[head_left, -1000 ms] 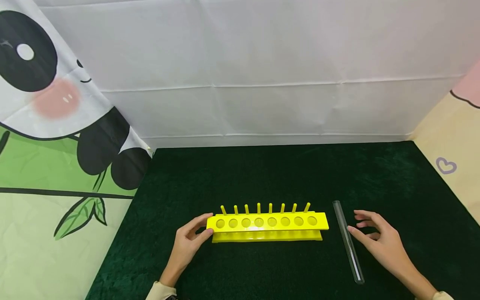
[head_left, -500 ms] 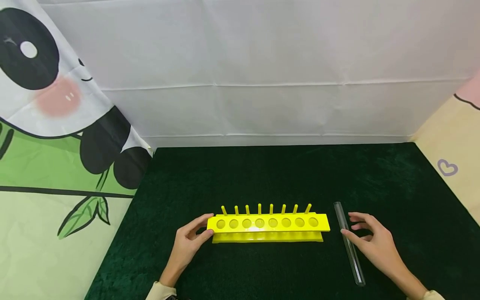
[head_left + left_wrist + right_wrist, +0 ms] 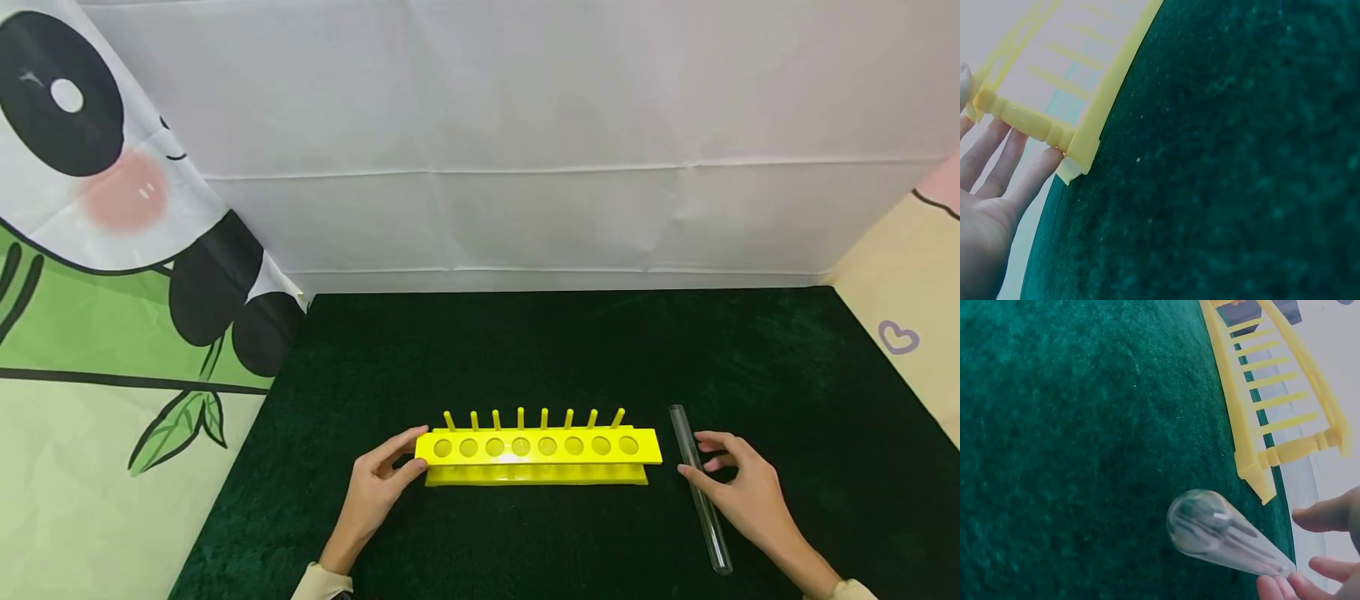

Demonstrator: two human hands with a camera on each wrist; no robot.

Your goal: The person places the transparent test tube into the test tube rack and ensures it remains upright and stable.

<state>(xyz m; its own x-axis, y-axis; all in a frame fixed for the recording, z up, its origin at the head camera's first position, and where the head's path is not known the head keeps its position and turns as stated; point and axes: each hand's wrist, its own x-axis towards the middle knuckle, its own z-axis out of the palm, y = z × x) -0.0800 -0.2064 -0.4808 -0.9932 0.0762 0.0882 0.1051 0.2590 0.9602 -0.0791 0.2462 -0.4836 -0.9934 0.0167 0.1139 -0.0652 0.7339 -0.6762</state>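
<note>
While the left hand (image 3: 372, 490) rests at the left end of the yellow rack (image 3: 537, 455), its fingers (image 3: 1030, 180) lie nearly straight, with the tips touching the rack's end post and the thumb laid on the top edge; nothing is clenched. The rack stands lengthwise on the dark green desk (image 3: 525, 350), near the front edge, with a row of round holes along its top plate and a line of thin pegs rising behind them. All the holes look unfilled.

Just to the right of the rack, apart from it, a clear glass tube (image 3: 699, 490) lies flat on the desk, its length running away from the person and slightly slanted. The right hand (image 3: 738, 494) is at the tube's middle, fingers loosely bent over it and the thumb tip against its left side; in the right wrist view the fingertips (image 3: 1285, 589) touch the tube close to its rounded end, which points toward the camera. The tube is on the cloth, not lifted.

Behind the desk hangs a white sheet (image 3: 525, 142), with a panda-print cloth (image 3: 97, 250) on the left.
</note>
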